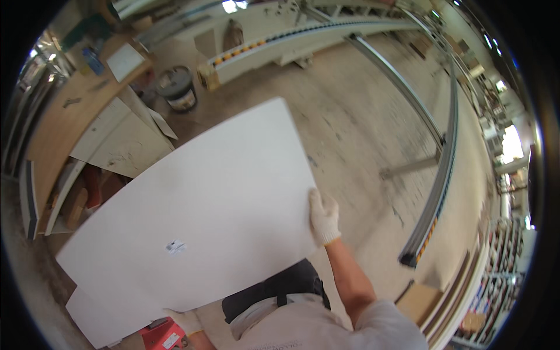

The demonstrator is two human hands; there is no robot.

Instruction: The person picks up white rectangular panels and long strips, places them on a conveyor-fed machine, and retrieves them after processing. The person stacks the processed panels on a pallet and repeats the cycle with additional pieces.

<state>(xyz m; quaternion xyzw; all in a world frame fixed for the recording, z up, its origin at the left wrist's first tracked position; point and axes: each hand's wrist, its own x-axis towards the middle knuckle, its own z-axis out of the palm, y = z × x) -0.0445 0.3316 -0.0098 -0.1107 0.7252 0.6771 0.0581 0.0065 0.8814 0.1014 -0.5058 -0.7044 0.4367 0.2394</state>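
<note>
A gloved right hand [324, 217] clamps the right edge of a large white panel [198, 210], while the gloved left hand [188, 321] grips its lower edge, spreading the load so the board rides flat above the dusty workshop floor [361, 134].

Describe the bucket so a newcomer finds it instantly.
Start at the long wooden workbench on the left. Just past its far right corner, on the dusty concrete floor, stands the round bucket. It is the only dark-lidded cylinder there, with flat pale boards leaning beside it.
</note>
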